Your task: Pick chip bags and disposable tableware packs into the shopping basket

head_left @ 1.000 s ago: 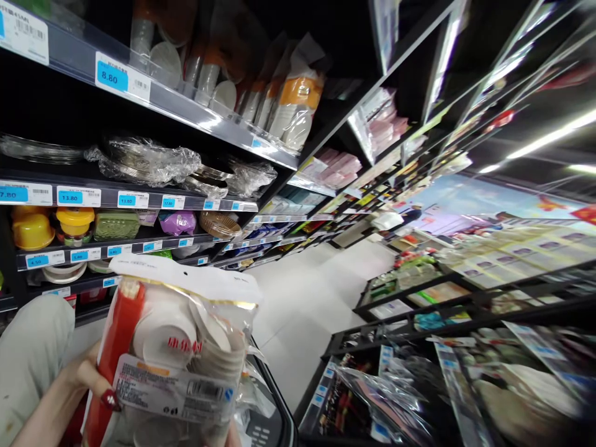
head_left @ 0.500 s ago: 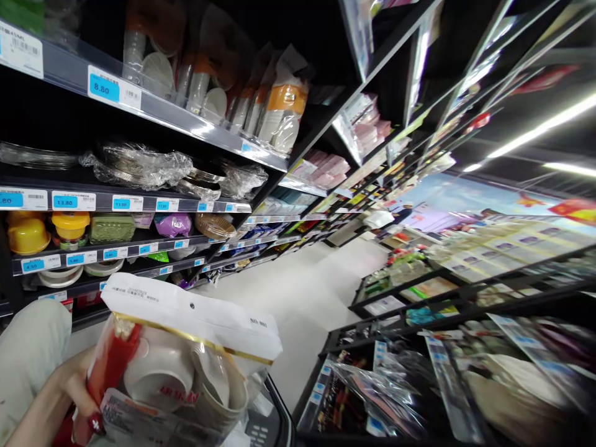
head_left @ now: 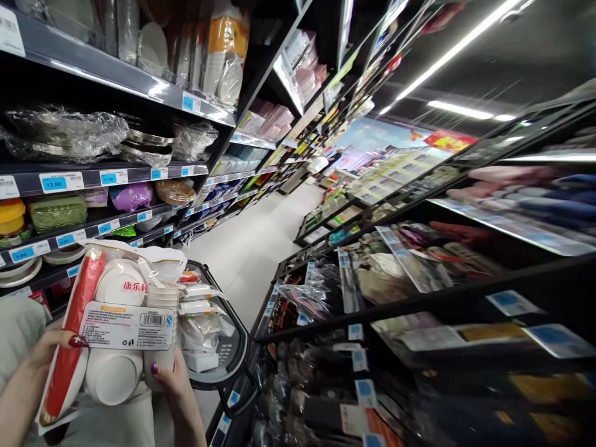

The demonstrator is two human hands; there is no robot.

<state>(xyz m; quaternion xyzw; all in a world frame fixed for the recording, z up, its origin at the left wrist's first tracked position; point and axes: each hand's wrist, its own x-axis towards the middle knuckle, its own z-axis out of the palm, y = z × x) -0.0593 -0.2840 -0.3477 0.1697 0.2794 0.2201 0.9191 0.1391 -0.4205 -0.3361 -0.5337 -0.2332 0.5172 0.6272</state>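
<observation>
A clear plastic pack of disposable tableware [head_left: 114, 372] is held upright at the lower left, its printed label facing me. Through the film show white bowls, a stack of paper cups and a long red sleeve. My left hand [head_left: 53, 347] grips its left edge, the thumb lying over the red sleeve. At the lower right side, my right hand [head_left: 170, 379] is closed on the pack beside the cups, thumb in front. The fingers behind the pack are hidden. Just right of the pack stands a black shopping basket [head_left: 237, 344] with several white packages [head_left: 202, 310] inside.
Shelves on the left carry wrapped metal pans [head_left: 65, 136], bagged cups [head_left: 226, 56], a green container [head_left: 58, 214] and a purple package [head_left: 133, 197]. The pale aisle floor [head_left: 246, 242] runs ahead. On the right, racks hold textiles [head_left: 391, 270] and other goods.
The pack has turned upright, bringing its label toward me, and shifted left. My right hand now shows on its right side. The view has swung right, uncovering more of the basket.
</observation>
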